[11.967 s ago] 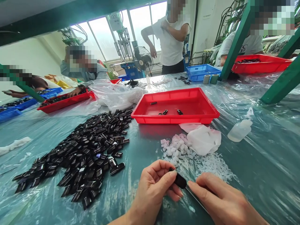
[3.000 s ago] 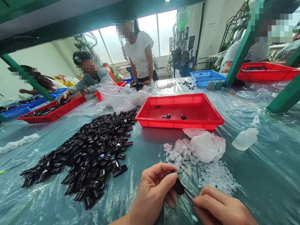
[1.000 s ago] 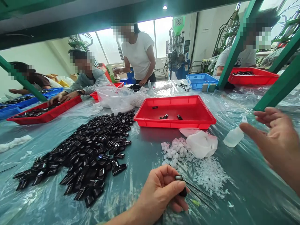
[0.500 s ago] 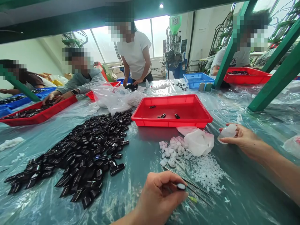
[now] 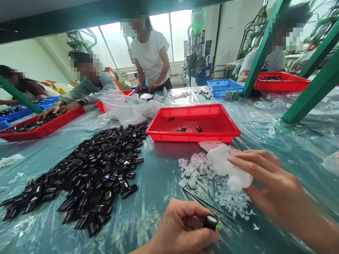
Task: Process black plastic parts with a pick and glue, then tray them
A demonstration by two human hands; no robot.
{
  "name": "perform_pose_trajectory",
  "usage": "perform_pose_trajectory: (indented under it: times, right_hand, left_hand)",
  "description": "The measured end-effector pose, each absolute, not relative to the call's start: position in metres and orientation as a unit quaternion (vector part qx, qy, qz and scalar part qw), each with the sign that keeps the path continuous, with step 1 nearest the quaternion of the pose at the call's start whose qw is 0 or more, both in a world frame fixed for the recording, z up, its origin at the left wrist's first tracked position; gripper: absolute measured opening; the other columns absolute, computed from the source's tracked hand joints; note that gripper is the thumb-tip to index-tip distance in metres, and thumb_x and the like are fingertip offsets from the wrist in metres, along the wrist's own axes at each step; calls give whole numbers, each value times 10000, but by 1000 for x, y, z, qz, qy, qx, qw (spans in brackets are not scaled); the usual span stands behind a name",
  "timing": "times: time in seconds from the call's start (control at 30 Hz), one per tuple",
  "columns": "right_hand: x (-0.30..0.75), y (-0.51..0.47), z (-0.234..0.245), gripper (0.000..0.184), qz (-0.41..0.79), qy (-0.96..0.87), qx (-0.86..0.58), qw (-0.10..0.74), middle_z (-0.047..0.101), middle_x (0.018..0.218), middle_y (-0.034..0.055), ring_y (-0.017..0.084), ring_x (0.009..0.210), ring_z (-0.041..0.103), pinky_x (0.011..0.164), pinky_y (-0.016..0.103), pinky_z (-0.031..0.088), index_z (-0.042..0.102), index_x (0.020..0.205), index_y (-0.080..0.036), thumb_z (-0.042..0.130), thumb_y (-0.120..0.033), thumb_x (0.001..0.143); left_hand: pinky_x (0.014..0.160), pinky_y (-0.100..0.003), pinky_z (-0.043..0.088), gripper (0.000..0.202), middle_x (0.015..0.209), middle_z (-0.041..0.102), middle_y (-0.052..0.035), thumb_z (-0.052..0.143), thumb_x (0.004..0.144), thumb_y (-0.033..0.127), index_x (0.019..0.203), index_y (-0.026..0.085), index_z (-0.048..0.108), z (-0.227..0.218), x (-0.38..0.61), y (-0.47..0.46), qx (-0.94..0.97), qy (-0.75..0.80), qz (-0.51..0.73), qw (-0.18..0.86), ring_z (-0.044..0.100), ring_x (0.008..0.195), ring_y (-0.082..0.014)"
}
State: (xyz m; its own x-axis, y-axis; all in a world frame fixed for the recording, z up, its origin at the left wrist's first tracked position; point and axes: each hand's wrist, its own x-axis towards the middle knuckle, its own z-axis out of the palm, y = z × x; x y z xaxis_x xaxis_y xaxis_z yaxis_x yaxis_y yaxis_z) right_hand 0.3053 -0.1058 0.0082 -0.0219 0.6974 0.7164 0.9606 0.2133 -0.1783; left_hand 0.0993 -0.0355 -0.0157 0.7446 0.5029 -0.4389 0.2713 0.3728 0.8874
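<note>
Over the plastic-sheeted factory bench (image 5: pixel 156 197), the left hand (image 5: pixel 182 229) clenched a short black plastic piece (image 5: pixel 210 222), its end upturned toward the camera, while the right hand (image 5: pixel 275 187) lay spread-fingered on a crumpled white cloth (image 5: pixel 225 164).

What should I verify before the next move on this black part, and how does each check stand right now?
1. The black part in the left hand: ok, pinched between the fingers.
2. Surface of that part: cannot tell, too small and partly hidden by the fingers.
3. The right hand on the crumpled white material: cannot tell whether it grips or only touches.
4. The red tray: ok, flat, with only a few black parts inside.
5. The loose pile of black parts: ok, apart from both hands.
</note>
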Motion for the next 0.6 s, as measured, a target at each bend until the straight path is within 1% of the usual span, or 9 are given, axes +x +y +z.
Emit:
perform_pose_trajectory:
  times: [0.07, 0.17, 0.23, 0.33, 0.43, 0.6]
  right_hand:
    - [291, -108, 5, 361, -183, -712, -583, 346, 612, 996, 60, 219, 980, 525, 823, 406, 388, 570, 1068, -205, 424, -14, 799]
    - [281, -108, 1, 372, -180, -714, -574, 358, 630, 950, 51, 203, 945, 536, 826, 407, 364, 607, 997, -208, 389, 23, 804]
    - [279, -109, 0, 355, -190, -720, -566, 354, 636, 945, 51, 201, 942, 543, 823, 403, 356, 624, 974, -210, 396, 13, 819]
    - [278, -110, 0, 318, -198, -724, -566, 342, 639, 967, 52, 207, 976, 545, 852, 414, 338, 634, 980, -218, 407, -33, 856]
    - [274, -113, -2, 286, -199, -713, -572, 354, 640, 996, 41, 206, 1001, 541, 897, 424, 307, 635, 990, -231, 398, -100, 896]
    - [270, -116, -3, 306, -205, -709, -572, 359, 653, 1005, 35, 199, 1014, 541, 930, 429, 277, 633, 1018, -240, 368, -125, 917]
  left_hand:
    - [413, -166, 440, 257, 518, 578, 2, 739, 538, 275, 703, 119, 617, -15, 101, -36, 538, 346, 76, 765, 564, 435, -101]
    - [391, -160, 421, 260, 492, 552, 16, 745, 512, 278, 631, 128, 569, -15, 104, -38, 516, 341, 79, 782, 533, 404, -85]
    - [386, -158, 404, 294, 482, 538, 26, 755, 501, 298, 614, 139, 535, -18, 103, -38, 508, 333, 79, 790, 503, 385, -69]
    - [415, -168, 379, 316, 491, 528, 27, 767, 508, 309, 589, 143, 509, -26, 101, -38, 507, 308, 79, 801, 488, 419, -65]
    - [449, -179, 343, 297, 513, 526, 21, 764, 533, 286, 558, 135, 509, -31, 98, -37, 506, 281, 77, 812, 469, 470, -62]
    - [444, -186, 297, 255, 507, 495, 27, 734, 565, 223, 545, 133, 496, -25, 100, -36, 505, 282, 54, 814, 435, 463, -54]
